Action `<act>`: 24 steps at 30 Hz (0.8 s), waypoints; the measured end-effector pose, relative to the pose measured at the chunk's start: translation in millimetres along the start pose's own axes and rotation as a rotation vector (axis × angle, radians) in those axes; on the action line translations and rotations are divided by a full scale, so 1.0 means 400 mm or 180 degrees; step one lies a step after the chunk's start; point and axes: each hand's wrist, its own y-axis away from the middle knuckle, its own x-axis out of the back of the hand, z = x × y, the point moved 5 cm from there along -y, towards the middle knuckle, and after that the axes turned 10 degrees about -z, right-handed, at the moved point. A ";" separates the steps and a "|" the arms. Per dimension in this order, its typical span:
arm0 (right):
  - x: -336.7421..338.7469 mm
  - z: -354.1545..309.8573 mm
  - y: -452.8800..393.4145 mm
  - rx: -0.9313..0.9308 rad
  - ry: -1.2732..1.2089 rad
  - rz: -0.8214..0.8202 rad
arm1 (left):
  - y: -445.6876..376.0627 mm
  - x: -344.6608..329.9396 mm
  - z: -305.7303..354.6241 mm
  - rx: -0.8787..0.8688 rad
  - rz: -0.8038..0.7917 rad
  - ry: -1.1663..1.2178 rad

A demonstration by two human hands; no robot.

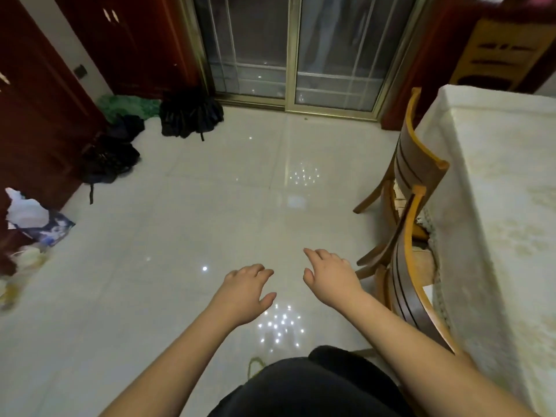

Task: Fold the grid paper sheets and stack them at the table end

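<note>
Both my arms reach forward over a glossy tiled floor. My left hand [245, 291] hangs palm down with loose, spread fingers and holds nothing. My right hand [329, 276] is beside it, a little further forward, fingers also apart and empty. The table [493, 182], covered with a pale patterned cloth, stands at the right edge of the view, well to the right of both hands. No grid paper sheets show anywhere in this view.
Two wooden chairs [412, 224] are pushed against the table's left side. Dark bags [189, 115] and green cloth lie on the floor near a sliding glass door [294, 52]. A dark red cabinet [33, 109] and crumpled bags stand at left.
</note>
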 end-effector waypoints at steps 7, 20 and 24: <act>0.090 0.069 -0.147 -0.0342 -0.0128 0.0083 | -0.257 0.150 0.000 -0.0423 -0.0031 -0.0242; 0.339 0.405 -0.474 -0.0767 -0.0443 0.0227 | -0.772 0.438 0.122 -0.0750 -0.0228 -0.0642; 0.393 0.492 -0.521 -0.0938 -0.0572 0.0293 | -0.882 0.486 0.160 -0.0877 -0.0275 -0.0734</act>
